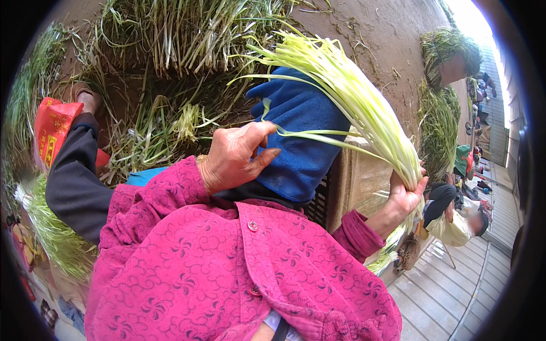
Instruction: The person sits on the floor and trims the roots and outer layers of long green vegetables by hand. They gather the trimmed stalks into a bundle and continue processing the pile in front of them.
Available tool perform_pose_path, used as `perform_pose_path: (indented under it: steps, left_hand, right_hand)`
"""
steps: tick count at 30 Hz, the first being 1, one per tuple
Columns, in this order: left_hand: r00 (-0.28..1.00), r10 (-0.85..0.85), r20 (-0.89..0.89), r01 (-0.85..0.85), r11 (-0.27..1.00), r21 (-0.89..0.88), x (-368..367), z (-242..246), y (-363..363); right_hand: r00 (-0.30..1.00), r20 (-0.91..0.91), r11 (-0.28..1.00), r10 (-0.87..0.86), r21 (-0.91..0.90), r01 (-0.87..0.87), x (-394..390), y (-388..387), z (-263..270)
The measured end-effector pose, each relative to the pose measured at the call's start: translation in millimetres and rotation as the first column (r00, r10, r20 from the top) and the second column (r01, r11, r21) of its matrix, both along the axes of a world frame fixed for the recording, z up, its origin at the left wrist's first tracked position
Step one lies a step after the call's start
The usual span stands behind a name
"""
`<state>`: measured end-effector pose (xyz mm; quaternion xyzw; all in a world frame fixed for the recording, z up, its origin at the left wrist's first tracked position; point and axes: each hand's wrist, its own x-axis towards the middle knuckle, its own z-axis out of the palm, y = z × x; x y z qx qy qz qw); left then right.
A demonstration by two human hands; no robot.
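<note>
My right hand (403,198) grips a bundle of pale yellow-green chives (358,93) around its white stem ends. The leaves fan up and left over my knee, which has a blue cloth (294,136) over it. My left hand (239,153) is in front of the cloth, fingers curled and thumb apart. A thin chive leaf (315,135) runs from the bundle to my left index fingertip, where it bends upward. The fingers partly hide how this leaf is held.
Heaps of cut green stalks (179,34) lie on the soil ahead. More chives (55,230) lie at the left, near a red plastic bag (55,128). A covered crate (358,179) stands beside my knee. At the right are stalk piles (439,128) and a seated person (452,221).
</note>
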<state>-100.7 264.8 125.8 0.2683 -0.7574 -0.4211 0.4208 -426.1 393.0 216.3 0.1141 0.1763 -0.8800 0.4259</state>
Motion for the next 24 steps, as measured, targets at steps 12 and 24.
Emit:
perform_pose_path:
  steps: [12, 24]
  left_hand:
    - [0.987, -0.148, 0.057, 0.156, 0.971, -0.181, 13.6, 9.3, -1.8]
    - [0.993, -0.12, 0.016, 0.121, 0.98, -0.159, 14.7, 3.7, 0.9]
  right_hand:
    - [0.953, -0.272, 0.977, 0.13, -0.131, -0.171, 24.2, 14.8, 23.8]
    - [0.923, -0.357, 0.99, 0.139, 0.043, -0.133, 14.6, 31.9, -2.7]
